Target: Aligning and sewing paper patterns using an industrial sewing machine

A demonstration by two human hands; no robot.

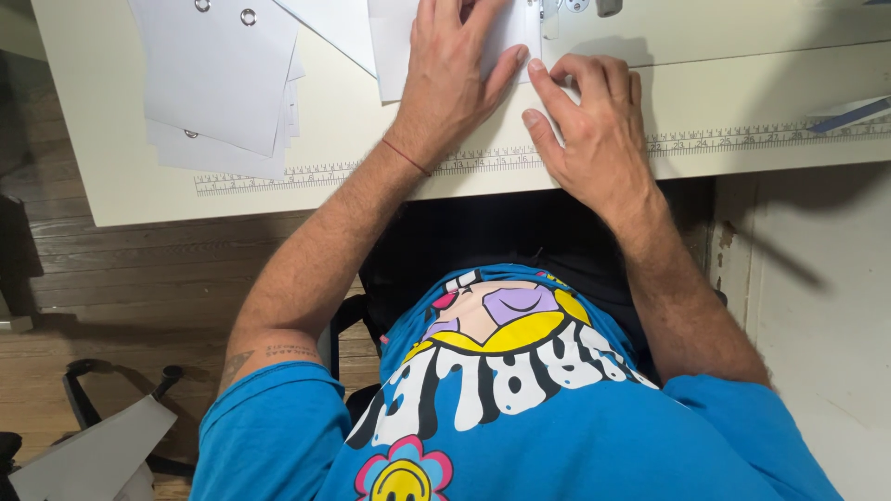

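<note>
My left hand [452,79] lies flat on a white sheet [397,51] at the far edge of the cream table [111,176], fingers spread and pressing it down. Right beside it, my right hand [594,121] rests on the table, its thumb and forefinger touching the sheet's near right corner next to the left thumb. Neither hand grips anything. A thin red band circles my left wrist. The top of the sheet runs out of view.
A stack of white sheets with metal eyelets [218,83] lies at the left. A printed ruler strip [316,174] runs along the table's near edge. Metal machine parts [580,7] show at the top. A wooden floor [121,278] lies to the left, a white wall to the right.
</note>
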